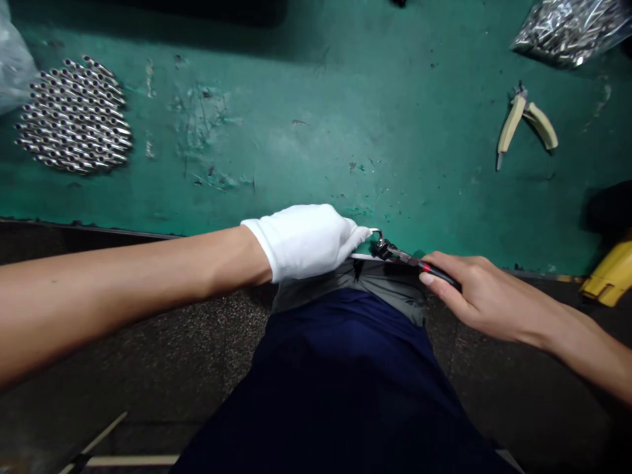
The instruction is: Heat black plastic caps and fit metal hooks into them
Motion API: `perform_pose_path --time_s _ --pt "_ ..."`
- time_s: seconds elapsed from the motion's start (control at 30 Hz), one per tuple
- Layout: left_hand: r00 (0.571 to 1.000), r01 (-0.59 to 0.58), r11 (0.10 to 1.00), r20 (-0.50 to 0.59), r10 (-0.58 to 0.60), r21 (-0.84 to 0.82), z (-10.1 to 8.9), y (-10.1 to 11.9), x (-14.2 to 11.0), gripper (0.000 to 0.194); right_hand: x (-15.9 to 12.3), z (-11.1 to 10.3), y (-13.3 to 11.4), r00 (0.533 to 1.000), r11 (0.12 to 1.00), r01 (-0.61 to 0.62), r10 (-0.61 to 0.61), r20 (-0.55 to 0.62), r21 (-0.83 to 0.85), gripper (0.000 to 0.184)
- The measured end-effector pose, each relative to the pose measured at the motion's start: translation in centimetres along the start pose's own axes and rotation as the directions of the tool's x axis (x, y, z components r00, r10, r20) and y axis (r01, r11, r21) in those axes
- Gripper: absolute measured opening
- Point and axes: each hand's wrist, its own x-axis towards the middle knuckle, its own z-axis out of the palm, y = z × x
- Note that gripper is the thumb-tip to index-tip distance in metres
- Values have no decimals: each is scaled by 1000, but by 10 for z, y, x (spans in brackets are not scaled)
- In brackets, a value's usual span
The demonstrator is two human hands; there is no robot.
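My left hand point(303, 240), in a white cloth glove, is closed around a thin metal rod point(365, 257) that ends in a small bent loop point(376, 234). My bare right hand point(469, 289) grips black-and-red handled pliers point(419, 263). The black pliers jaws point(382, 249) are on the rod close to the loop, just past my gloved fingertips. Both hands are above my lap, at the front edge of the green workbench point(296, 131). The glove hides most of the rod.
A round cluster of upright metal tubes point(74, 115) stands at the bench's left. Beige-handled pliers point(526, 122) lie to the right, below a plastic bag of metal parts point(573, 29). A yellow object point(609, 276) sits at the right edge.
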Motion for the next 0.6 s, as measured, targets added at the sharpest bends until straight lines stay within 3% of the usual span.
perform_pose_path --time_s 0.1,0.23,0.37,0.6 --pt "1000 11 1000 -8 -11 -5 -1 0 0 60 0 -1 1 1000 1000 11 -11 -4 27 37" --pt "997 -68 998 -38 68 8 1 3 -4 53 -4 0 3 1000 992 26 -25 -11 121 31" --pt "983 -138 990 -115 141 35 10 6 -13 44 -9 4 10 995 987 87 -79 -60 138 27" --pt "962 -144 986 -224 159 83 18 4 -23 41 -16 8 15 994 983 114 -112 -17 148 32"
